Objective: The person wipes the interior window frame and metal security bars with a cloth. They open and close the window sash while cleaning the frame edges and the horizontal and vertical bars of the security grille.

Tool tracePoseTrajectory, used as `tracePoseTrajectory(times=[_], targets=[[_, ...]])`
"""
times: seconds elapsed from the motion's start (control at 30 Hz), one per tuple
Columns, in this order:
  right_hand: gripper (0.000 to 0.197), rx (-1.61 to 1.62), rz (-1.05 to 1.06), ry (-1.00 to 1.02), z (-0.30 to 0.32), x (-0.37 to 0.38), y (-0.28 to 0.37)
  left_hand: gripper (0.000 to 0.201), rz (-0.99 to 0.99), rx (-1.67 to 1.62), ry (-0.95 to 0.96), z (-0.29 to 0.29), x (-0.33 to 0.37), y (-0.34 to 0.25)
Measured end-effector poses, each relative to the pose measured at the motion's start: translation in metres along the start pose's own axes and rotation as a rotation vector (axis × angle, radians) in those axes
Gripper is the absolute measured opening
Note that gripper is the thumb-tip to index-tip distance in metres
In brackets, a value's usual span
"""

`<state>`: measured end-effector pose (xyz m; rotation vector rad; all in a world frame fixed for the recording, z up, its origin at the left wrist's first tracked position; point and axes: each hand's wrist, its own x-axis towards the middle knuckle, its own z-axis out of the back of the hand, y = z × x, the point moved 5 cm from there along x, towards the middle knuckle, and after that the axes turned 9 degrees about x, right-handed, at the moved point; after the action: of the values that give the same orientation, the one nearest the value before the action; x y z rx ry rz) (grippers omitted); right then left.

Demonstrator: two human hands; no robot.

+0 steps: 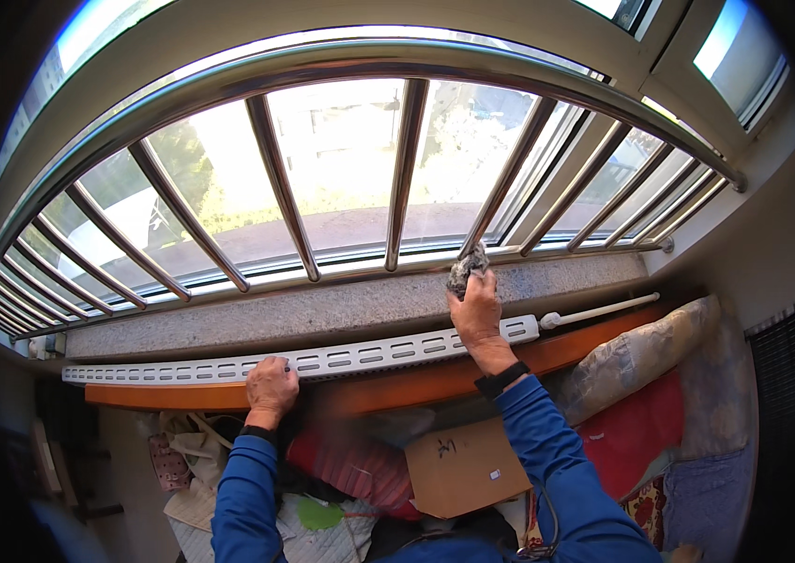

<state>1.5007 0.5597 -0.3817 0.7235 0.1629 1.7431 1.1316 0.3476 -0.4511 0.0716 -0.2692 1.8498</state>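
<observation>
My right hand (479,311) is closed round a crumpled grey-and-white rag (466,269). The rag is at the foot of one upright bar of the metal railing (404,178), where the bar meets the lower rail above the stone sill (360,302). Lower and to the left, my left hand (272,387) has its fingers curled over the front edge of the white slotted radiator (388,357). Part of those fingers is hidden from view.
An orange-brown board (416,387) runs along the radiator's front. Below lie a cardboard piece (465,464), a striped red cloth (360,469), a plastic-wrapped roll (646,357) and a red cloth (636,436). A white pipe (604,308) leaves the radiator's right end. Bright windows stand behind the railing.
</observation>
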Motion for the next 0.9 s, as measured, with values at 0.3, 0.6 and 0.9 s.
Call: tracePoseTrajectory(times=[0.3, 0.6, 0.9], targets=[[0.075, 0.174, 0.155, -0.063, 0.004, 0.018, 0.063, 0.018, -0.003, -0.024, -0.058, 0.003, -0.004, 0.0], [0.057, -0.055, 0.301, -0.064, -0.012, 0.026, 0.062, 0.02, 0.009, 0.011, -0.017, 0.001, 0.0, 0.002], [0.062, 0.487, 0.156, -0.139, -0.011, -0.018, 0.092, 0.022, 0.039, -0.023, 0.016, 0.001, -0.002, 0.003]])
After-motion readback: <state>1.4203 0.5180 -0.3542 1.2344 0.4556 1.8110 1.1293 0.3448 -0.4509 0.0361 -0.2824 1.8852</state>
